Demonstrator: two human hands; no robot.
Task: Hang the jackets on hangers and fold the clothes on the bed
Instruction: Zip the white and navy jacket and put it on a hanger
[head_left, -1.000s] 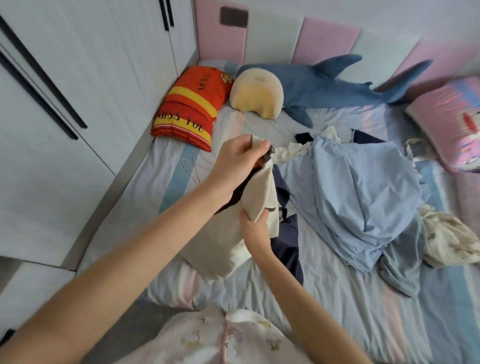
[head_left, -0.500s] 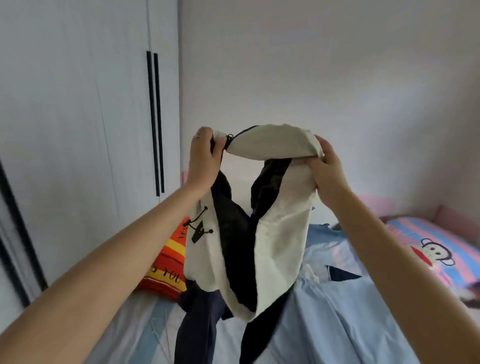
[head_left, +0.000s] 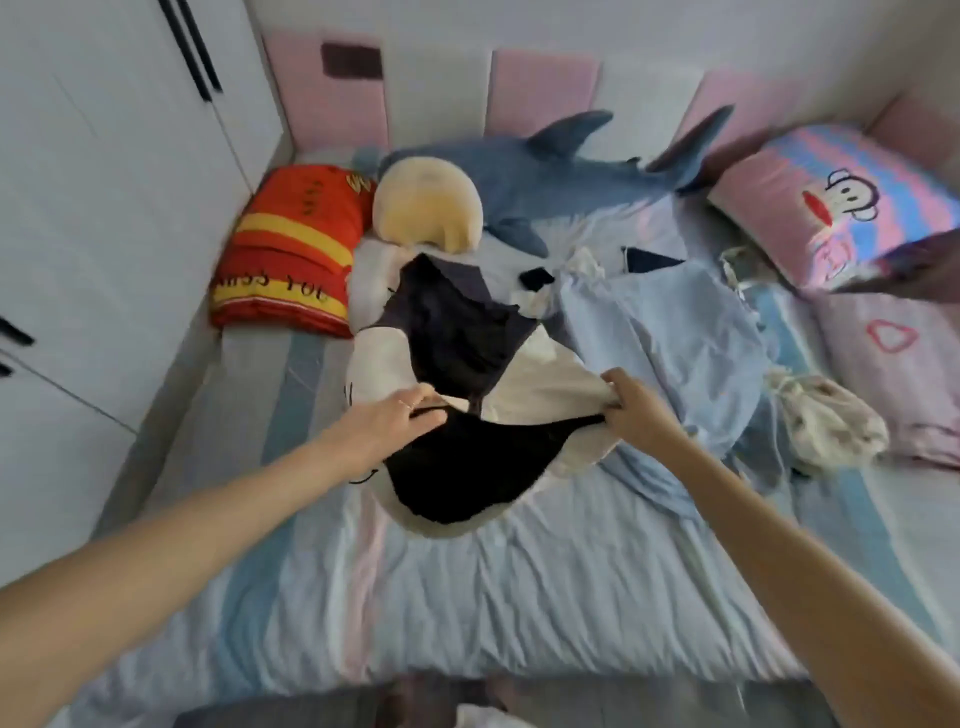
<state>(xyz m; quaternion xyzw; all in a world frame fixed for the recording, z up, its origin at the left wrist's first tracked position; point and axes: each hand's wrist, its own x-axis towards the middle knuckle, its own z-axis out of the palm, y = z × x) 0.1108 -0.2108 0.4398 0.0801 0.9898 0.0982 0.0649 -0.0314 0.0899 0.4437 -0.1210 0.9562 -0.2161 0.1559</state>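
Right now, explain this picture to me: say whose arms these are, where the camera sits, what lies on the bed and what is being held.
There is no machine here. These are a person's two bare arms, filmed by one wide-angle camera worn on the head and looking down at a bed. The left hand and the right hand each grip an edge of a cream and black jacket, which is spread out on the striped sheet. Beside it lies a rumpled light blue garment. At the head end are a plush shark, a red and yellow pillow and a pink monkey pillow. A white wardrobe stands on the left.
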